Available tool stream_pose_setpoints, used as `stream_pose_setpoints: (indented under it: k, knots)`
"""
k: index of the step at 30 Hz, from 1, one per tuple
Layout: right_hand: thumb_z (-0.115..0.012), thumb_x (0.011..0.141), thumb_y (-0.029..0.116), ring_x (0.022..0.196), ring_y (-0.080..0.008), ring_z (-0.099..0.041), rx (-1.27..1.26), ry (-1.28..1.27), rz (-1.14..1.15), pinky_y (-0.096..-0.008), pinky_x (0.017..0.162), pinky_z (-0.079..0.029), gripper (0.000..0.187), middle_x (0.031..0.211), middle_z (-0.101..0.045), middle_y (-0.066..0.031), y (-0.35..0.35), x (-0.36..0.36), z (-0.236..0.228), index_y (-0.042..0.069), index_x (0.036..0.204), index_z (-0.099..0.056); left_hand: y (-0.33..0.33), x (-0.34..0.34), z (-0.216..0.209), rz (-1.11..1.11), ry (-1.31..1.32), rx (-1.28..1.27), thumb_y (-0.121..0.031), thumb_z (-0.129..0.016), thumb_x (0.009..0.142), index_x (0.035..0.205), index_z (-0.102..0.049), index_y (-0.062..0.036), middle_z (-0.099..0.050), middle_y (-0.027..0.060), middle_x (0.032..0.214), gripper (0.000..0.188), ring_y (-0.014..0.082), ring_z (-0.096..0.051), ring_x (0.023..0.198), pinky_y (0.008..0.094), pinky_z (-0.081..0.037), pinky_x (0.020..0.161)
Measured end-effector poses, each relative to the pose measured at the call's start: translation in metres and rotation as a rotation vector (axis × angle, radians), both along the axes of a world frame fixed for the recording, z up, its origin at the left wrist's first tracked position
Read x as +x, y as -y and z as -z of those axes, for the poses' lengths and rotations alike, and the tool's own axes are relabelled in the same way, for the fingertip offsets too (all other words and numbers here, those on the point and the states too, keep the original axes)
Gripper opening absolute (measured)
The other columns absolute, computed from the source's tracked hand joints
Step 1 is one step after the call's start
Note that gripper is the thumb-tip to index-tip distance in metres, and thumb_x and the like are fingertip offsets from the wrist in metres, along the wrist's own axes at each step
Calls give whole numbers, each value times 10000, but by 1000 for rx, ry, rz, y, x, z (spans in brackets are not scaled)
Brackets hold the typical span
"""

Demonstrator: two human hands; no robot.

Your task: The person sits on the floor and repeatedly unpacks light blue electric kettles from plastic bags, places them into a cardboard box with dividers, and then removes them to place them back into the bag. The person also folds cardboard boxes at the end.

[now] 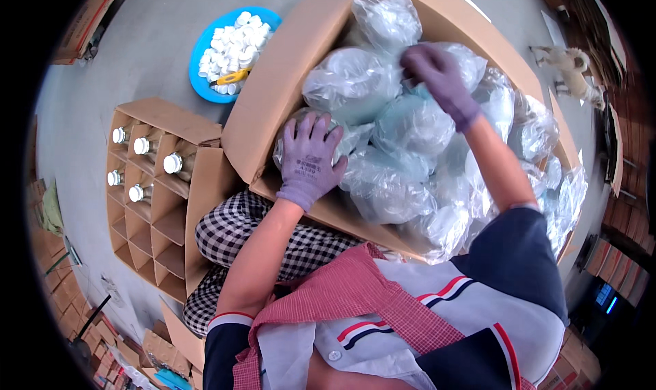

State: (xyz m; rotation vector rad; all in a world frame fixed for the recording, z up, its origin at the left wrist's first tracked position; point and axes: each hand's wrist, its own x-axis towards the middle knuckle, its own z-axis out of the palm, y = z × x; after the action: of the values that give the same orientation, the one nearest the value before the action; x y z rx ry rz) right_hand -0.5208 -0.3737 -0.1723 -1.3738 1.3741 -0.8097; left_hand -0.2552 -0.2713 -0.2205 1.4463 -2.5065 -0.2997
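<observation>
A large open cardboard box [263,89] is filled with clear, bluish objects in thin plastic bags [352,79]; their exact kind is hidden by the wrapping. My left hand [311,158], in a purple glove, lies with fingers spread over a bagged piece at the box's near left corner. Deeper in the box is my right hand [434,76], gloved alike and slightly blurred. Its fingers are curled at the gathered end of a puffed plastic bag [387,21].
Left of the box stands a divided carton [154,243] with several white-capped clear bottles [174,163] in its far cells. Beyond it, a blue basin [198,82] holds white caps [232,48] and a yellow-handled cutter [234,77]. A cat [574,69] is at the far right.
</observation>
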Motion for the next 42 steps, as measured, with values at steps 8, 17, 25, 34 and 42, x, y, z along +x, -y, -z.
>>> stream_pose_setpoints:
  k: [8, 17, 25, 34, 42]
  knots:
    - [-623, 766, 338, 1149, -295, -558, 243, -889, -947, -386, 979, -429, 548, 1255, -591, -152, 62, -12, 169, 118, 1267, -579, -9, 9, 4, -11, -21, -39, -352, -701, 686, 1130, -592, -149, -470, 84, 1269, 499, 274, -373, 1243, 489, -263, 1063]
    - [-714, 758, 73, 1018, -179, -605, 22, -40, -398, -293, 861, -507, 470, 1093, -628, -100, -27, -31, -53, 9, 1202, -578, -32, 21, 1, -106, -202, -107, -348, -711, 700, 1210, -555, -131, -462, 122, 1315, 575, 322, -370, 1269, 487, -266, 1070]
    - [-679, 808, 210, 910, -149, -593, -594, -55, -14, -309, 830, -478, 336, 988, -637, -91, -160, 31, -150, 1, 1061, -608, -53, 136, -90, -559, -1514, 174, -324, -493, 969, 1312, -482, -40, -485, 101, 1334, 445, 244, -465, 1225, 336, -391, 1014]
    - [-527, 960, 186, 955, -121, -568, -576, 301, -488, -268, 842, -456, 314, 1013, -624, -82, -174, 264, -135, -11, 1202, -567, -188, 285, -196, -374, -1662, 26, -332, -395, 984, 1228, -541, -21, -611, 125, 1124, 422, 223, -595, 1035, 376, -500, 909]
    - [-465, 978, 138, 1191, -248, -517, -564, 251, -831, -335, 1007, -413, 482, 1312, -511, -173, -199, 327, -99, -33, 1408, -333, -384, 163, -54, -785, -424, -411, -209, -777, 699, 1395, -316, 46, -548, 265, 1180, 873, 383, -568, 1064, 405, -439, 967]
